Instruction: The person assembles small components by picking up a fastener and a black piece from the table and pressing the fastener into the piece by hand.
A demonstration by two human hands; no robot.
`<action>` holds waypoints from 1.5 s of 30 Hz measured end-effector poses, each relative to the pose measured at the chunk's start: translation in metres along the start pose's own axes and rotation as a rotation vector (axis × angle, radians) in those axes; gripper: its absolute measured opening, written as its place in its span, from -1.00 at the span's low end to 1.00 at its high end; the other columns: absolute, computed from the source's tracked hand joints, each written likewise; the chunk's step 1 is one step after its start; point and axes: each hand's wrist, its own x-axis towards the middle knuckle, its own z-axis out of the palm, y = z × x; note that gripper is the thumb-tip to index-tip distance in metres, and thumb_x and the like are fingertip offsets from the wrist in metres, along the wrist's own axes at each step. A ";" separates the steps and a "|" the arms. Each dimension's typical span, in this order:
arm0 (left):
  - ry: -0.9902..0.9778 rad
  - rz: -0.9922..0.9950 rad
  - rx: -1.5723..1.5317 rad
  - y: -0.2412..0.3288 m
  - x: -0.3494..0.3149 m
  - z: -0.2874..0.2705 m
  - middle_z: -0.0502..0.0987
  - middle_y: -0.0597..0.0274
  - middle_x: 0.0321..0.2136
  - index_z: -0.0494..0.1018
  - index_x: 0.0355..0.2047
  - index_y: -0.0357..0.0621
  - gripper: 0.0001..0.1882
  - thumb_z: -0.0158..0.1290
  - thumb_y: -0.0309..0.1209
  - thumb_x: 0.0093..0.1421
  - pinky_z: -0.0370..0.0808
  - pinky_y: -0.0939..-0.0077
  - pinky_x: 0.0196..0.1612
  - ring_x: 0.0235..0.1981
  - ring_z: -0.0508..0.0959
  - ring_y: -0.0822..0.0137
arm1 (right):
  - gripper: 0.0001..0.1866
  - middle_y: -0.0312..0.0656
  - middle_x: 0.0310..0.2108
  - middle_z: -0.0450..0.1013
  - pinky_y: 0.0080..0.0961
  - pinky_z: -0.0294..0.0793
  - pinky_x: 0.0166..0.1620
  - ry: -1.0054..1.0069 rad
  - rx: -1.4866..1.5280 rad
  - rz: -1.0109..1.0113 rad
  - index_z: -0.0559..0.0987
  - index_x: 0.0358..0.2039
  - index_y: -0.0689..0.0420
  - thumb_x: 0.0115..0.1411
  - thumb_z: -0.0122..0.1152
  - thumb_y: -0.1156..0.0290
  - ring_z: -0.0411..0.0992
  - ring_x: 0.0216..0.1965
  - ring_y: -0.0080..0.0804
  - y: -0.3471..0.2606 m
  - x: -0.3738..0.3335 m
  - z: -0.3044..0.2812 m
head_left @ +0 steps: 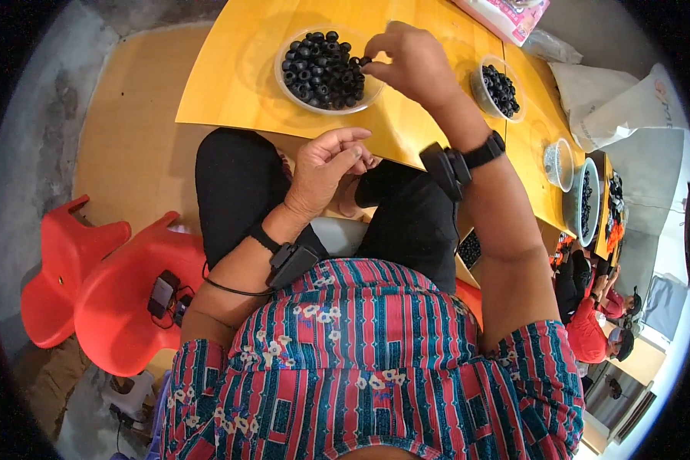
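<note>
A clear round bowl [280,86] of small black round pieces with holes [323,70] stands on the yellow table, ahead of me and a little left. At the bowl's right rim my right hand [415,65] is closed, pinching one small black round piece [365,60] between thumb and fingertips. My left hand [331,165] hovers just off the table's near edge, above my lap. Its thumb presses toward the curled fingers; whatever lies between them, if anything, is hidden. Both wrists carry a black strapped device.
Farther right on the yellow table [238,92] stand a second clear bowl [477,93] of black pieces, a small clear tub [558,165] and a larger basin [579,207]. White sacks [629,103] lie beyond. Red chairs [138,291] are at my left; people [586,330] sit at far right.
</note>
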 end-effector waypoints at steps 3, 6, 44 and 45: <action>0.011 -0.022 -0.012 -0.001 -0.001 0.000 0.49 0.28 -0.46 0.40 -0.13 -0.30 -0.75 -0.05 -0.49 0.19 0.43 0.71 -0.32 -0.46 0.45 0.58 | -0.76 -0.25 -0.61 0.37 -0.51 0.34 -0.49 0.162 0.524 0.241 0.62 -0.47 0.03 -0.22 0.40 0.29 0.34 -0.59 -0.42 -0.006 -0.028 -0.020; -0.030 -0.040 -0.063 -0.010 0.000 -0.004 0.50 0.28 -0.38 0.37 -0.08 -0.26 -0.69 -0.03 -0.39 0.19 0.43 0.67 -0.32 -0.42 0.47 0.54 | -0.78 -0.30 -0.63 0.32 -0.58 0.31 -0.49 0.154 0.770 0.310 0.62 -0.46 0.06 -0.20 0.39 0.39 0.30 -0.59 -0.51 -0.022 -0.058 -0.027; -0.073 -0.185 -0.352 -0.020 0.006 -0.023 0.45 0.38 -0.35 0.24 0.07 -0.14 -0.57 -0.02 -0.48 0.17 0.41 0.68 -0.26 -0.36 0.44 0.56 | -0.82 -0.28 -0.58 0.37 -0.63 0.37 -0.42 0.062 1.102 0.465 0.60 -0.44 0.16 -0.15 0.33 0.53 0.36 -0.53 -0.55 -0.074 -0.106 0.026; -0.095 -0.192 -0.369 -0.019 0.005 -0.023 0.45 0.36 -0.34 0.25 0.06 -0.15 -0.57 -0.01 -0.49 0.16 0.42 0.67 -0.24 -0.36 0.45 0.55 | -0.82 -0.28 -0.58 0.37 -0.63 0.37 -0.42 0.066 1.094 0.469 0.60 -0.44 0.16 -0.15 0.33 0.53 0.36 -0.53 -0.55 -0.071 -0.106 0.025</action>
